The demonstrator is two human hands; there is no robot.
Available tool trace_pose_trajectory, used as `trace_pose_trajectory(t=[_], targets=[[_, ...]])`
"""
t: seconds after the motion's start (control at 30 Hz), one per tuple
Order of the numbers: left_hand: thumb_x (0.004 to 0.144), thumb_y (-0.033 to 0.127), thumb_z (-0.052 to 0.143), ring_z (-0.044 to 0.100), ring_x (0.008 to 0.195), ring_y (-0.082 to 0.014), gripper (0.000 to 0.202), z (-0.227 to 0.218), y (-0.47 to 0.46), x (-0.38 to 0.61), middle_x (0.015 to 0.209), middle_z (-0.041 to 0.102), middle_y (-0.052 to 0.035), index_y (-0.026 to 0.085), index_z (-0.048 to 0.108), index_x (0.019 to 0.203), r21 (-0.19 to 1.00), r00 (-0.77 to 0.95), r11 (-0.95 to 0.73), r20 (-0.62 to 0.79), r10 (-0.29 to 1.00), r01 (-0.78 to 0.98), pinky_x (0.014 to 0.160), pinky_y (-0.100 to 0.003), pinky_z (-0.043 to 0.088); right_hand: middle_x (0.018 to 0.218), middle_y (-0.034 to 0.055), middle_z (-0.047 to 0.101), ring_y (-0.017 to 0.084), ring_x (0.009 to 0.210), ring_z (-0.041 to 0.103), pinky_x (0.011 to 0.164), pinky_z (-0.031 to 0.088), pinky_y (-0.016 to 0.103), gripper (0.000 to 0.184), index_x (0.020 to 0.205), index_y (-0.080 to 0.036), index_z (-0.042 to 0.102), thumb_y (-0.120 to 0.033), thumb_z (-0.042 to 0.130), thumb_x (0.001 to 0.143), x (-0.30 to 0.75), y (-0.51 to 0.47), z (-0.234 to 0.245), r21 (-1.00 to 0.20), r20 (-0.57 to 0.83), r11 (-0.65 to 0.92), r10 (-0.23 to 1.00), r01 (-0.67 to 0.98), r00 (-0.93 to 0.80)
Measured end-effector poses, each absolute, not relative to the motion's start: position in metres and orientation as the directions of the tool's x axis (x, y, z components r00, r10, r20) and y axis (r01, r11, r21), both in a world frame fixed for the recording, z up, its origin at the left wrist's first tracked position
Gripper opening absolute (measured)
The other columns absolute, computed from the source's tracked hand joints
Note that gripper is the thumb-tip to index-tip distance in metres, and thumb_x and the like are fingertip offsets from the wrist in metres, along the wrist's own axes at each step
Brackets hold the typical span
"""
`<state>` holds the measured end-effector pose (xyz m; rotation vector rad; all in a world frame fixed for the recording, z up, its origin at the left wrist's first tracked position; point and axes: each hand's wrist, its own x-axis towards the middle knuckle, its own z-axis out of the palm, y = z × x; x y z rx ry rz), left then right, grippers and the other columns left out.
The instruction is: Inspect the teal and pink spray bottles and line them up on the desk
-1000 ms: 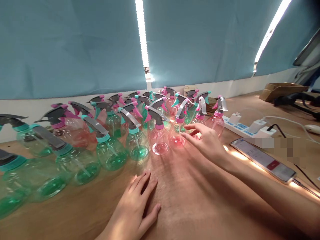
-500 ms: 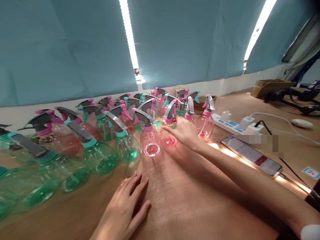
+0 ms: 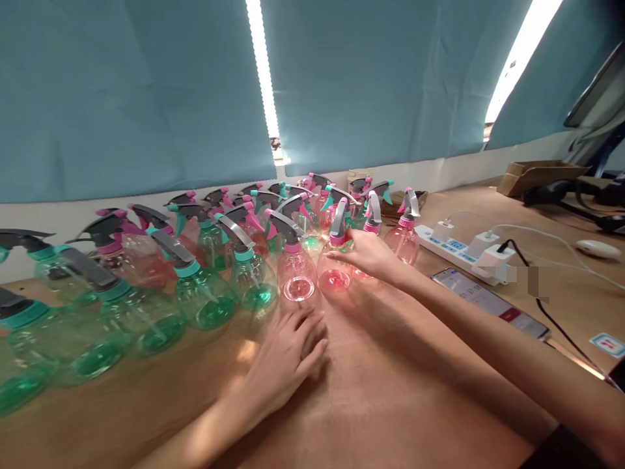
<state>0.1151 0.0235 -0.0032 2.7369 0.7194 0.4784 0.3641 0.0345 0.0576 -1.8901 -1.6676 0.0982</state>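
Several clear spray bottles, green and pink, stand crowded on a wooden table (image 3: 371, 391) in front of me. My right hand (image 3: 372, 255) reaches forward with fingers stretched out, touching a pink bottle (image 3: 334, 264) with a grey trigger. My left hand (image 3: 288, 355) lies flat on the table, fingers apart, just short of another pink bottle (image 3: 295, 272). A green bottle (image 3: 249, 277) stands to the left of that one. Neither hand grips anything.
A smartphone (image 3: 491, 303) lies on the table right of my right arm, with a cable attached. Behind it is a white power strip (image 3: 459, 251) with chargers plugged in. A cardboard box (image 3: 537, 174) and a white mouse (image 3: 596, 247) sit at the far right. Blue curtains hang behind.
My left hand has slid forward across the table towards the pink bottles. My right hand stays at the pink bottle; the view has shifted slightly.
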Motion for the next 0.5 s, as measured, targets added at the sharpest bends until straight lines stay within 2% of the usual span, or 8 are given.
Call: trace_pose_trajectory(t=[0.1,0.23,0.5], targets=[[0.099,0.034,0.047,0.051,0.123,-0.0301,0.038,-0.007,0.029,0.122,0.134,0.055,-0.0137,0.016,0.055,0.131,0.348,0.815,-0.832,0.245,0.526,0.432,0.102,-0.048,0.041,0.095,0.0095,0.07,0.025,0.085,0.065,0.068,0.044,0.032,0.04,0.095,-0.016,0.062,-0.052,0.066,0.08,0.369,0.028,0.06,-0.523,0.32,0.054,0.937,0.851,0.138],[0.099,0.035,0.047,0.05,0.123,-0.0306,0.04,-0.008,0.033,0.123,0.135,0.053,-0.0139,0.016,0.053,0.133,0.359,0.805,-0.823,0.249,0.538,0.44,0.103,-0.048,0.041,0.084,0.0049,0.067,0.021,0.074,0.063,0.063,0.043,0.03,0.036,0.088,-0.018,0.06,-0.052,0.067,0.079,0.373,0.018,0.061,-0.566,0.298,0.094,0.95,0.819,0.097],[0.099,0.038,0.047,0.051,0.122,-0.032,0.044,-0.009,0.035,0.129,0.138,0.05,-0.0145,0.018,0.05,0.138,0.372,0.794,-0.806,0.233,0.562,0.461,0.101,-0.049,0.041,0.079,0.0021,0.059,0.017,0.065,0.056,0.06,0.041,0.03,0.032,0.089,-0.019,0.056,-0.048,0.067,0.081,0.377,0.003,0.057,-0.619,0.283,0.116,0.956,0.777,0.082]])
